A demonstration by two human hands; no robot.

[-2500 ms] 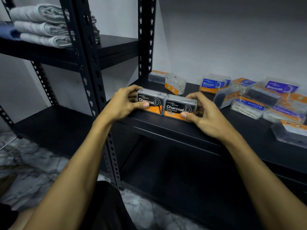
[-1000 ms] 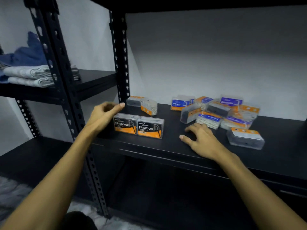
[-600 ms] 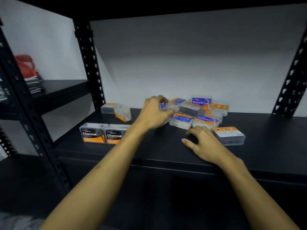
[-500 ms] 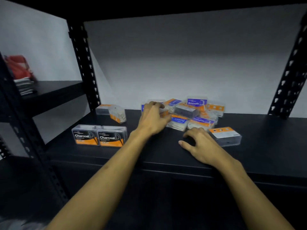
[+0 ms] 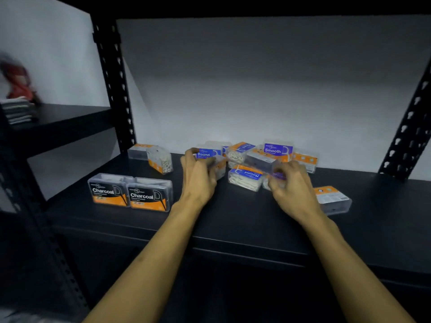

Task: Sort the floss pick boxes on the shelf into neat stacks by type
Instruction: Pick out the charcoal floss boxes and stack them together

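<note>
Two Charcoal boxes [image 5: 130,193] stand side by side at the near left of the shelf [image 5: 233,220]. The left hand [image 5: 198,176] curls round a clear box [image 5: 218,167] at the jumbled pile [image 5: 254,162]; the right hand [image 5: 291,185] pinches a purple-labelled box [image 5: 276,177]. Two Round labels show, and one Smooth label

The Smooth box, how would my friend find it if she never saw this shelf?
Look at the black shelf, then at the jumbled pile of floss boxes against the back wall. The Smooth box stands upright at the back of the pile, toward its right. It alone shows a purple label with the word Smooth facing you.
</note>
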